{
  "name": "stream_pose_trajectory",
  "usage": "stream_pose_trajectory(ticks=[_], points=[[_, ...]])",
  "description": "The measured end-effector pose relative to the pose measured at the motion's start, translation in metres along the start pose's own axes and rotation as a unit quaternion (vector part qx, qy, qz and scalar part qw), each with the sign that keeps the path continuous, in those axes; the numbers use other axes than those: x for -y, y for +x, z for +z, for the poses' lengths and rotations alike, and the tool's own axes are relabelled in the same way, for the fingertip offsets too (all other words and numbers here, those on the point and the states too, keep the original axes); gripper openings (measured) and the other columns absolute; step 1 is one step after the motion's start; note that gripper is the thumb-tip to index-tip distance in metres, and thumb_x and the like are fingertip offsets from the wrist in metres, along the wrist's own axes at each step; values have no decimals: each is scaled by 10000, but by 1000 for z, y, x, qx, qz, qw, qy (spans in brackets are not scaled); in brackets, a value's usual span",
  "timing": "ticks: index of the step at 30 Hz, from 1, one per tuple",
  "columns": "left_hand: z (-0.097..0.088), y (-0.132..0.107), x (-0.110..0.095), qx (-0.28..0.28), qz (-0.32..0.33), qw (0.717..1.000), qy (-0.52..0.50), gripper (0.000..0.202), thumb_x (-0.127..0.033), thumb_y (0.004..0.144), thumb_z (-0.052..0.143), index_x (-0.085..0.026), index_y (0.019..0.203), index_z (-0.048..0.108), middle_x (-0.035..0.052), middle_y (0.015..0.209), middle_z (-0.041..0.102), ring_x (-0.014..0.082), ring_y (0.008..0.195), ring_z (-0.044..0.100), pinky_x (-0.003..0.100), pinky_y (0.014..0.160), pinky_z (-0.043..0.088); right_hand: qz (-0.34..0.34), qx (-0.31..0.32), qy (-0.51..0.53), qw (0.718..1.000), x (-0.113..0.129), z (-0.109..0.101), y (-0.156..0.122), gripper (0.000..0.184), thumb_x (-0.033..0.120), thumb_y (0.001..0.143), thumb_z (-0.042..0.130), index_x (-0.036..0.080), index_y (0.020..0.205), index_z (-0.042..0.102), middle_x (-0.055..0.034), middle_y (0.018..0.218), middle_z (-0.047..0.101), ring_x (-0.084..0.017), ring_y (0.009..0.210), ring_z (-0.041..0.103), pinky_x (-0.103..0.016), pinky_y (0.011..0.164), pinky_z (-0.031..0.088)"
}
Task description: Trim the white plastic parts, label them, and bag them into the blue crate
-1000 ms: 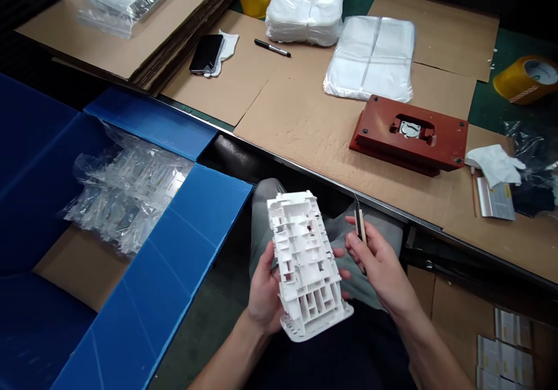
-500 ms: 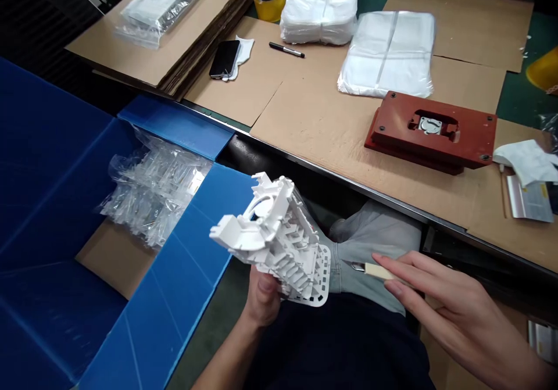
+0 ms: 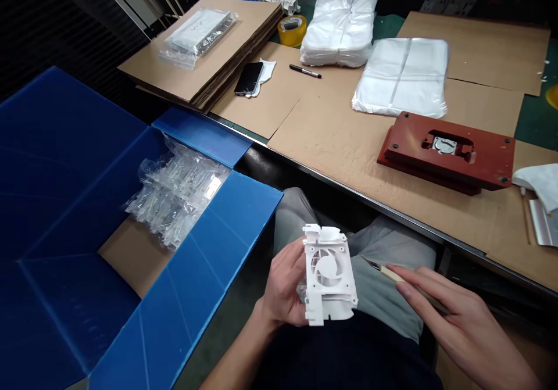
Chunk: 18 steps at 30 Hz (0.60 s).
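My left hand (image 3: 283, 288) grips a white plastic housing (image 3: 330, 297) from its left side, above my lap. The housing's end face, with a round fan-like opening, points up at me; the rest of its body is hidden behind that face. In my right hand (image 3: 453, 314) is a craft knife (image 3: 387, 272) with a pale handle, held between thumb and fingers. Its metal blade points left toward the housing, with a gap between the two.
A blue box (image 3: 209, 233) at the left holds several clear-bagged parts (image 3: 178, 192). On the cardboard-covered bench (image 3: 322, 128) are a red fixture (image 3: 449, 151), stacked plastic bags (image 3: 401, 76), a marker (image 3: 305, 71), a phone (image 3: 249, 78) and a cardboard stack (image 3: 196, 82).
My left hand has turned the housing so its fan-opening end faces me, and moved it right. The knife stays in my right hand, slightly further right. The view has shifted.
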State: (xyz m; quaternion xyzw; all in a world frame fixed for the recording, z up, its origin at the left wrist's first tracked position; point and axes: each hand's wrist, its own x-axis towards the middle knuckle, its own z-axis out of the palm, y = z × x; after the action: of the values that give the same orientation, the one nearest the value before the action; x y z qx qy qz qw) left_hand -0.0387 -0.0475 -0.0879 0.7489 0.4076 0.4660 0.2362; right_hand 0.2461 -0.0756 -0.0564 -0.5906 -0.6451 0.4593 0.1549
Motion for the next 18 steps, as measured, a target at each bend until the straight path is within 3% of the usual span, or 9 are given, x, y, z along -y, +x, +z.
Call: stream_pose_trajectory(ticks=[3,8,18], points=[[2,3,-2,-6,19,1000,-24,565,-573,902,429,-140,1236,568,174,1063,669,319,936,683,436,702,574,-5,-1,-11,1000,-5,2,-2,350,414,988,539,330,1317,625,-25,1275,657,-218,1152,639,-175,704,594],[3,0,-1,-4,13,999,-48,417,-581,928,398,-225,1063,568,55,814,592,220,708,617,354,615,523,-16,1,-33,999,-15,8,-5,361,422,987,546,347,1335,607,-1,1301,650,-197,1180,628,-168,787,583],[2,-7,1,12,-8,999,-52,421,-601,928,378,-249,1059,568,51,807,592,225,706,612,359,646,517,-16,-1,-49,999,-25,14,-5,352,430,979,547,365,1316,626,27,1313,668,-209,1229,624,-128,694,587]])
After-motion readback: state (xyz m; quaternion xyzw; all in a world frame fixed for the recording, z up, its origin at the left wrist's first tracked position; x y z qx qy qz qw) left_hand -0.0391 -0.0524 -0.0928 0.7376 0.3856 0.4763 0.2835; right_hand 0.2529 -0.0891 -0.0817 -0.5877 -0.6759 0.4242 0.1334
